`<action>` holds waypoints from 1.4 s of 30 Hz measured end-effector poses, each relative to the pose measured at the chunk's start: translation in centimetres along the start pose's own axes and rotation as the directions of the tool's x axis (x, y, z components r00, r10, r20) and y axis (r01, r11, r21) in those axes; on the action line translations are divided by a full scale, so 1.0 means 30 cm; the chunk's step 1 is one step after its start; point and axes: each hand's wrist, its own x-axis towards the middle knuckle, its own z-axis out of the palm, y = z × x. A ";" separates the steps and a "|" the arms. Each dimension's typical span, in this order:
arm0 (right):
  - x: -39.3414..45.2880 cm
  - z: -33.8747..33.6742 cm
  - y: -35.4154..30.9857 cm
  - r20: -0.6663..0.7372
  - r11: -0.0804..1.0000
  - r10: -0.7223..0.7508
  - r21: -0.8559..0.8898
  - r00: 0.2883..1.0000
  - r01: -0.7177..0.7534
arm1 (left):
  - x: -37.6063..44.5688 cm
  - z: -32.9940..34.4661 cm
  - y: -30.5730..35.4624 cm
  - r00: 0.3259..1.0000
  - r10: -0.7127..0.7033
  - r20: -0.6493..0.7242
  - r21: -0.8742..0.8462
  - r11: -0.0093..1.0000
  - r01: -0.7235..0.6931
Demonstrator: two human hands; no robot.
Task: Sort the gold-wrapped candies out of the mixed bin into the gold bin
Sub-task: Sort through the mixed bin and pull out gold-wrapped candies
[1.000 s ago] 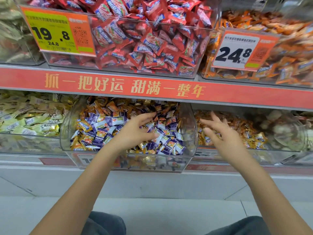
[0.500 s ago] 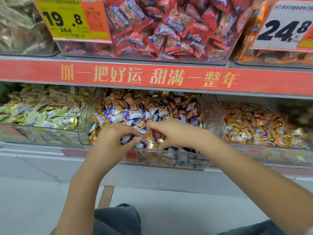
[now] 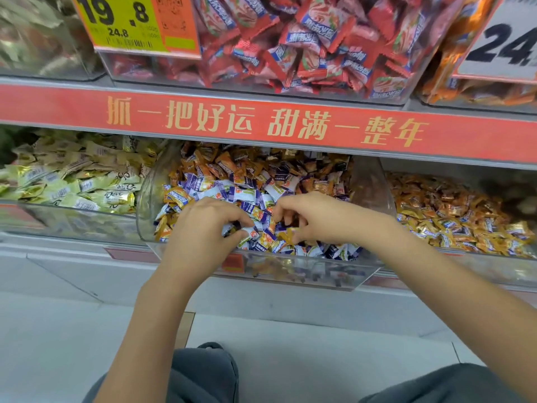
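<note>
Since a second before, both hands had dropped into the clear plastic mixed bin (image 3: 374,196), the left hand (image 3: 200,231) pinching a white-and-purple wrapped candy (image 3: 247,232), the right hand (image 3: 316,219) curled round a gold-wrapped candy (image 3: 290,235), which was not yet in the gold bin (image 3: 465,260) alongside.

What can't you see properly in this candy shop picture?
- Head view: what the left hand holds; its curled fingers hide it.
- Head view: the right hand fingertips, buried among candies in the mixed bin.
- Head view: the white price tag, cut off by the right edge.
- Head view: the small print on the yellow tag, too blurred to read.
- Head view: the label on the mixed bin's front, hidden by the left hand.
</note>
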 end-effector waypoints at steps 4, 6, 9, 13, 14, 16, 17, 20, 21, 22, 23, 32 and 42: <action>0.019 0.037 0.025 0.050 0.986 0.044 -0.163 0.998 -0.035 | 0.009 0.006 -0.007 0.999 -0.008 0.036 -0.025 1.000 0.009; 0.018 0.043 0.030 0.050 0.991 0.018 -0.133 0.999 -0.011 | 0.013 0.006 -0.011 0.999 -0.021 0.038 -0.031 0.999 0.022; 0.014 0.049 0.045 0.019 0.997 -0.013 -0.074 1.000 0.015 | 0.017 0.007 -0.010 0.999 -0.034 0.036 -0.027 0.999 0.035; 0.006 0.063 0.043 -0.015 0.998 -0.043 -0.050 0.999 0.042 | 0.021 0.009 -0.006 0.998 -0.039 0.044 -0.025 0.999 0.040; 0.004 0.068 0.039 -0.022 0.998 -0.047 -0.053 0.999 0.045 | 0.022 0.011 -0.005 0.998 -0.042 0.046 -0.026 0.999 0.043; 0.003 0.073 0.035 -0.063 0.999 -0.039 -0.037 0.997 0.037 | 0.024 0.014 -0.002 0.998 -0.045 0.052 -0.032 0.998 0.046; 0.000 0.073 0.035 -0.091 0.999 -0.030 -0.019 0.995 0.028 | 0.025 0.015 0.001 0.998 -0.043 0.055 -0.037 0.998 0.045; -0.016 0.064 0.029 -0.148 1.000 -0.026 0.009 0.989 0.027 | 0.031 0.016 0.011 0.997 -0.040 0.062 -0.046 0.998 0.043; -0.023 0.058 0.025 -0.166 0.999 -0.030 0.014 0.986 0.033 | 0.033 0.016 0.012 0.997 -0.043 0.063 -0.047 0.998 0.046; -0.030 0.049 0.024 -0.180 0.999 -0.031 0.030 0.983 0.037 | 0.035 0.018 0.012 0.997 -0.046 0.064 -0.048 0.998 0.049; -0.037 0.038 0.022 -0.184 0.998 -0.033 0.047 0.982 0.042 | 0.037 0.020 0.012 0.997 -0.049 0.067 -0.047 0.998 0.052; -0.026 0.047 0.002 -0.045 0.989 -0.132 -0.067 0.990 0.129 | 0.040 0.024 0.012 0.993 -0.049 0.107 -0.063 0.996 0.056; -0.257 -0.064 -0.002 -0.158 0.349 0.477 0.937 0.865 -0.021 | 0.048 0.024 0.041 0.995 -0.020 0.099 -0.105 0.994 0.030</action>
